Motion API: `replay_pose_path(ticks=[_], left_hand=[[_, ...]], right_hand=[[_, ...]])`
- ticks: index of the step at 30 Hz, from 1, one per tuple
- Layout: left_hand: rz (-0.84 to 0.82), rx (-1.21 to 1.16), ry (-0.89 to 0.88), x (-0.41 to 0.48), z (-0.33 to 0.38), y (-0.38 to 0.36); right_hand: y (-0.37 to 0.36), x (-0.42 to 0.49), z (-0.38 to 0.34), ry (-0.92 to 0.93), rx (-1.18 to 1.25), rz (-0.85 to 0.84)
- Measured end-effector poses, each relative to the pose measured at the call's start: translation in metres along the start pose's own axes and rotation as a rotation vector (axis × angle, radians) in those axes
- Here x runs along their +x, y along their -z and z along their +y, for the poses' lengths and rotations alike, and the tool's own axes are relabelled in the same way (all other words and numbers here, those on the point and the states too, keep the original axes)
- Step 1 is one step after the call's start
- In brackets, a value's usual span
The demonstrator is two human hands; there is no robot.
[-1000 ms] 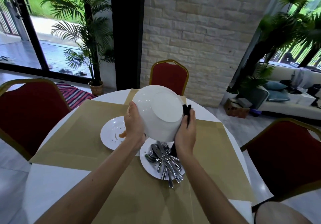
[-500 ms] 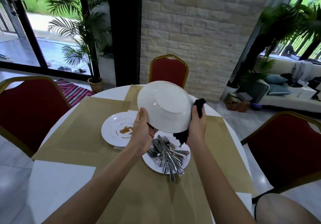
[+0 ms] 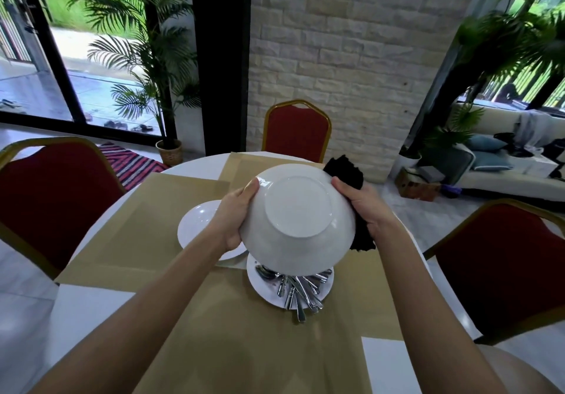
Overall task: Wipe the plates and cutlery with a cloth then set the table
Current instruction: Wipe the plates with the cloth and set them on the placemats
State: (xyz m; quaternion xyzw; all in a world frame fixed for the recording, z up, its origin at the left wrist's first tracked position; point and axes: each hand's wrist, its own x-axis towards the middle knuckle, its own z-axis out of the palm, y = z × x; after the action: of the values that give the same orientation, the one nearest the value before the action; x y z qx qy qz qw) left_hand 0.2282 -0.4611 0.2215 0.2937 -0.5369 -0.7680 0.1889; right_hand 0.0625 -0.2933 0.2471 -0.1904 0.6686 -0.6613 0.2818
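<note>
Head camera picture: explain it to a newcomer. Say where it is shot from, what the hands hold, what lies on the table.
No machine: a person wears one camera on the head, looking down at their bare hands. The left hand grips a deep white plate, underside toward the camera; the right hand holds a black cloth against its rim. On tan placemats over the round white table, a flat white plate carries steel cutlery; a second white plate lies beside it.

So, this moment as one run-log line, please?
phase: wiping | left hand: grips white plate | right hand: holds black cloth against white plate | cutlery: heaped on small plate
</note>
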Motion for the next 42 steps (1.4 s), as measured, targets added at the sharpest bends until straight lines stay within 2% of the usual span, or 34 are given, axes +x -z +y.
replay_pose_path(ticks=[3, 7, 10, 13, 15, 17, 19, 22, 25, 26, 28, 31, 32, 36, 40, 42], left_hand=[[0.138, -0.159, -0.05, 0.002, -0.01, -0.007], [0.303, -0.324, -0.082, 0.004, -0.014, -0.015], [0.347, -0.445, -0.086, 0.006, -0.015, -0.02], [0.36, -0.546, -0.052, 0.006, -0.019, -0.022], [0.372, -0.581, -0.036, 0.006, -0.023, -0.02], [0.36, -0.59, -0.039, 0.004, -0.027, -0.018], [0.348, -0.546, -0.037, 0.001, -0.029, -0.017], [0.317, -0.456, -0.019, 0.0, -0.033, -0.011], [0.235, -0.411, -0.007, 0.0, -0.032, -0.006], [0.193, -0.388, 0.008, -0.001, -0.031, -0.006], [0.106, -0.234, 0.078, -0.005, -0.023, -0.006], [0.072, 0.085, 0.254, -0.003, -0.004, 0.0], [0.042, 0.07, 0.298, -0.001, 0.005, 0.004], [-0.197, -0.235, 0.387, 0.002, 0.035, 0.015], [-0.165, -0.276, 0.357, -0.003, 0.031, 0.021], [-0.134, -0.315, 0.358, -0.007, 0.022, 0.018]], right_hand=[[-0.019, -0.003, 0.006, 0.25, -0.225, 0.243], [-0.045, -0.022, 0.042, 0.374, -0.335, 0.429], [-0.075, -0.041, 0.07, 0.563, -0.339, 0.42], [-0.089, -0.052, 0.094, 0.732, -0.562, 0.372], [-0.088, -0.055, 0.103, 0.776, -0.665, 0.296], [-0.081, -0.052, 0.102, 0.753, -0.578, 0.223], [-0.073, -0.041, 0.087, 0.638, -0.368, 0.275], [-0.056, -0.021, 0.051, 0.27, 0.02, 0.361], [-0.035, -0.016, 0.018, -0.047, 0.31, 0.169], [-0.032, -0.019, 0.01, -0.072, 0.331, 0.11], [-0.03, -0.024, -0.004, 0.007, 0.344, 0.057], [-0.037, -0.036, -0.022, 0.262, 0.111, 0.017], [-0.039, -0.04, -0.027, 0.34, -0.035, -0.015], [-0.049, -0.046, -0.02, 0.595, -0.644, -0.211], [-0.051, -0.047, -0.003, 0.943, -1.065, -0.358], [-0.051, -0.047, -0.002, 0.897, -1.134, -0.498]])
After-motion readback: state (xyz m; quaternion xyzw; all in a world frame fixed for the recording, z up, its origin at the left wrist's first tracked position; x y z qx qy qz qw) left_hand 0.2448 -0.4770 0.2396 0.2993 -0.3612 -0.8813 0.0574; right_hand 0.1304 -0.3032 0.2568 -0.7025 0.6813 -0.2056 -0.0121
